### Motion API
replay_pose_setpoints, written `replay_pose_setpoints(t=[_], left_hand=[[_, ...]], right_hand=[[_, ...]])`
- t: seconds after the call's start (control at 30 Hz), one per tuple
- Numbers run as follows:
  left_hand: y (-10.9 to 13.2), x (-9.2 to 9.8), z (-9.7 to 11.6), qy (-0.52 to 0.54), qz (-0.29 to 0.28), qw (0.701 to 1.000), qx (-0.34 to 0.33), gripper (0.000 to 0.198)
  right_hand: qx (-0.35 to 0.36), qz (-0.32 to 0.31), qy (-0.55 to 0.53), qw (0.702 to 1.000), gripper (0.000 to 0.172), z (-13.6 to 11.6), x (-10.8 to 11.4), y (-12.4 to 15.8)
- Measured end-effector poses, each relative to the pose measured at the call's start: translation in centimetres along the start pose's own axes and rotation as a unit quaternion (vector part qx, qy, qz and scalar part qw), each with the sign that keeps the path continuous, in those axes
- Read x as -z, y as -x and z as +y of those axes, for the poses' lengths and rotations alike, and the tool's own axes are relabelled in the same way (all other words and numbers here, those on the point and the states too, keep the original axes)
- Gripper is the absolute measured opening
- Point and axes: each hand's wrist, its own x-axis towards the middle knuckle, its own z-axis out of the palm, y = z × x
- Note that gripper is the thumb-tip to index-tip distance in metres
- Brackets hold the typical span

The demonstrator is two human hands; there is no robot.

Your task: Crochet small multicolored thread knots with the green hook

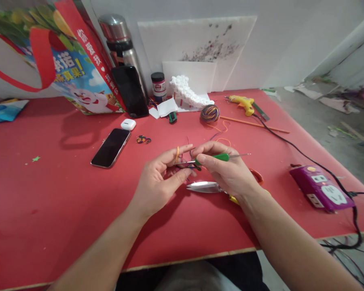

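My right hand [223, 167] is closed around the green handle of a crochet hook [221, 157], whose thin metal shaft points left toward my other hand. A second metal end sticks out to the right of the handle. My left hand [160, 178] pinches a small piece of dark multicoloured crochet [195, 167] between thumb and fingers, with an orange strand of yarn [178, 152] looped over the index finger. Fingers partly hide the crochet piece. Beneath my right hand lie scissors [204, 187], blades pointing left. The ball of multicoloured yarn [210, 113] sits behind, its strand trailing forward.
On the red table [63, 210], a phone [111, 148], a white earbud case [128, 124] and a small crocheted piece [143, 140] lie left. Behind stand a gift bag [87, 76], a thermos [130, 52] and a jar [159, 86]. Right are a glue gun [242, 104] and a purple power strip [321, 188].
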Motion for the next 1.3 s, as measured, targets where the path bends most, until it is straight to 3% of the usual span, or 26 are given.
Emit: replay_pose_setpoints(t=[0.3,0.47,0.8,1.03,1.17,1.3], left_hand=[[0.0,0.3,-0.2,-0.006,-0.013,1.0,-0.006,0.031],[-0.2,0.3,0.2,-0.052,0.002,0.998,0.032,0.019],[-0.7,0.2,-0.6,-0.041,-0.04,0.986,0.156,0.026],[-0.7,-0.4,-1.5,0.048,-0.056,0.984,0.162,0.031],[-0.5,-0.6,-1.3,0.012,-0.041,0.987,0.153,0.034],[-0.5,-0.7,-0.9,-0.05,0.02,0.994,0.091,0.033]], right_hand=[[-0.01,-0.048,-0.001,0.999,0.017,-0.4,-0.3,0.2],[-0.01,-0.043,0.011,0.999,0.017,-0.5,0.0,0.2],[-0.03,-0.005,0.081,0.996,0.029,-0.9,-0.1,-0.1],[-0.026,0.002,0.091,0.995,0.04,-0.6,-0.3,-0.3],[-0.044,0.004,0.093,0.995,0.045,-0.7,-0.3,-0.4],[-0.096,-0.036,0.138,0.985,0.049,-0.8,-0.1,-0.3]])
